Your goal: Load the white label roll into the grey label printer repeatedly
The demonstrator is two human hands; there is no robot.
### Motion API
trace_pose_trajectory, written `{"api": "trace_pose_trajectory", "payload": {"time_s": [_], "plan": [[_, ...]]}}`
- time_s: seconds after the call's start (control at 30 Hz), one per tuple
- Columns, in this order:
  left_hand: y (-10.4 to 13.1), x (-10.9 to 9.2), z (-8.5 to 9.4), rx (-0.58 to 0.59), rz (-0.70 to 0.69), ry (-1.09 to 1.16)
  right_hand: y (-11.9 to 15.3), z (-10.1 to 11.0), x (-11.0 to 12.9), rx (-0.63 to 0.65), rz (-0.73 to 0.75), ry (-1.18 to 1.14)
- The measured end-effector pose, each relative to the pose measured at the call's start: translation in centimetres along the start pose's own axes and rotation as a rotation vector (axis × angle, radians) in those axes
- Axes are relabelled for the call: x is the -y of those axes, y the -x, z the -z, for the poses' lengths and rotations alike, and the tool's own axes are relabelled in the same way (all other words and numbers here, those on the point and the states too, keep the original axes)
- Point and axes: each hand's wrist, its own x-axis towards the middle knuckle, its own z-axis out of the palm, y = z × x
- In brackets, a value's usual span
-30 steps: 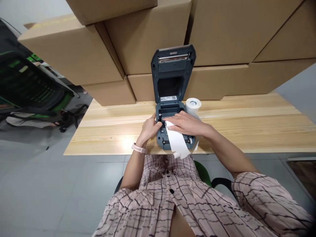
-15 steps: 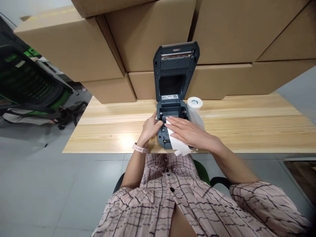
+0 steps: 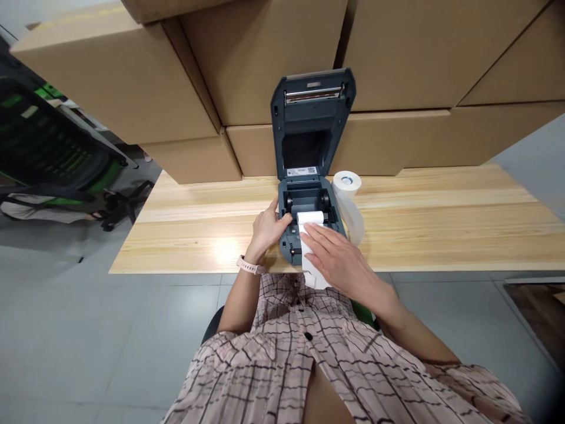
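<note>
A dark grey label printer (image 3: 286,235) stands on the table with its lid (image 3: 312,129) raised. My left hand (image 3: 268,228) grips the printer's left edge, thumb over the rim and fingers along the outer side. White label paper (image 3: 311,268) lies over the printer's right front and hangs past the table edge, its upper end rounded. My right hand (image 3: 335,253) rests on this paper, fingers stretched out flat. Right of the printer stands a white label roll (image 3: 347,182) with a loose strip (image 3: 353,219) curling down. Whether that strip joins the paper under my hand cannot be seen.
Large cardboard boxes (image 3: 265,65) are stacked along the back of the wooden table (image 3: 441,224), behind the printer lid. An office chair (image 3: 57,147) stands on the floor at the left, with part of another person near it.
My right hand has slid toward me, over the paper's lower part. The paper's rounded upper end now shows inside the printer. My left hand keeps its place on the printer.
</note>
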Motion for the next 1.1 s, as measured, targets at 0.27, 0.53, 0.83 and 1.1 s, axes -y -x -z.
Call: {"api": "trace_pose_trajectory", "payload": {"time_s": [0.27, 0.53, 0.83, 1.1], "plan": [[-0.1, 0.1, 0.0, 0.009, -0.007, -0.036, -0.4, 0.5, -0.4, -0.039, 0.04, -0.002], [-0.2, 0.8, -0.3, 0.007, -0.036, 0.01, -0.2, 1.0, -0.7, -0.075, 0.086, -0.052], [-0.2, 1.5, -0.7, 0.002, -0.057, 0.093, 0.3, 0.7, -0.7, -0.066, 0.076, -0.026], [0.0, 1.5, -0.6, -0.01, -0.031, 0.105, 0.4, 0.4, -0.7, -0.064, 0.051, -0.026]]}}
